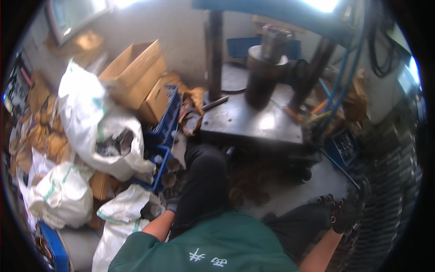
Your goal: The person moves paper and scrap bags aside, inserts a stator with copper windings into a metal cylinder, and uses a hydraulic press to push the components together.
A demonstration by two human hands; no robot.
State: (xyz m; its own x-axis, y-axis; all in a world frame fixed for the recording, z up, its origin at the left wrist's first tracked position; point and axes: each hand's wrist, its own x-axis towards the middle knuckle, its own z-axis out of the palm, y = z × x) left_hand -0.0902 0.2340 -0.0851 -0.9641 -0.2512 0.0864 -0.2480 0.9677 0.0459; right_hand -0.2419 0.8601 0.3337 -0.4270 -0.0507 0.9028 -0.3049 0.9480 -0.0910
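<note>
My left hand [171,200], in a dark glove, is low beside my left knee. Round metal cups [169,179] stand just ahead of it, near a blue crate [159,168]; its fingers are mostly hidden and blurred. Out to the right, my right hand [346,219], also in a dark glove, reaches to the edge of long rows of stacked metal parts [385,181]. Small dark ring-ended pieces [325,199] lie by its fingers. Motion blur hides whether it grips any of them.
Ahead stands a press with a steel bed [253,122], posts and a dark cylinder [262,81]. White sacks [118,145], cardboard boxes [136,77] and brown paper crowd the left. A thin rod [340,168] slants beside a blue bin [343,147] at right.
</note>
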